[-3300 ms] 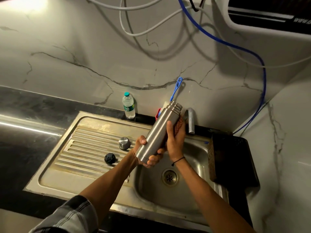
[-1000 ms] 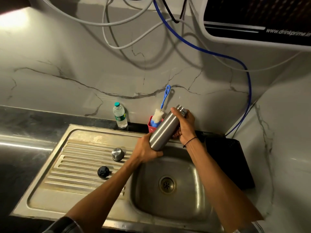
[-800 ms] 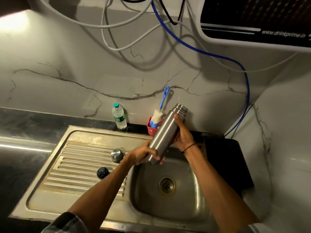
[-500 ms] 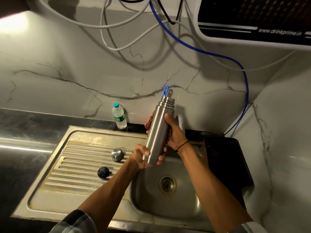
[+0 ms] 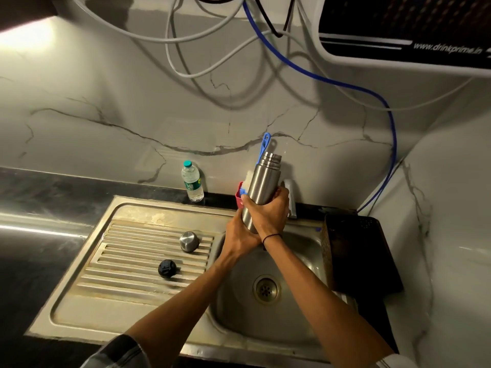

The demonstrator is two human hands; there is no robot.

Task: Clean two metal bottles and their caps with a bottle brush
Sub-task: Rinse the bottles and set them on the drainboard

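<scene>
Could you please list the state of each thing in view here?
Bottle: uncapped, near upright over the sink, gripped by both hands.
Left hand: grips bottle's base.
Right hand: wraps bottle's middle.
Steel cap: off, on drainboard.
Black cap: off, on drainboard.
Brush: standing in red holder, unused.
Plastic bottle: capped, upright.

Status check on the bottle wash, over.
Both hands, left hand and right hand, grip the uncapped steel bottle over the sink. Bottle brush untouched behind.

Two caps, metal cap point(image 5: 189, 241) and black cap point(image 5: 167, 268), sit on the drainboard point(image 5: 127, 264); the sink basin point(image 5: 279, 322) below the arms lies open; a black rack point(image 5: 358, 256) crowds its right edge.
</scene>
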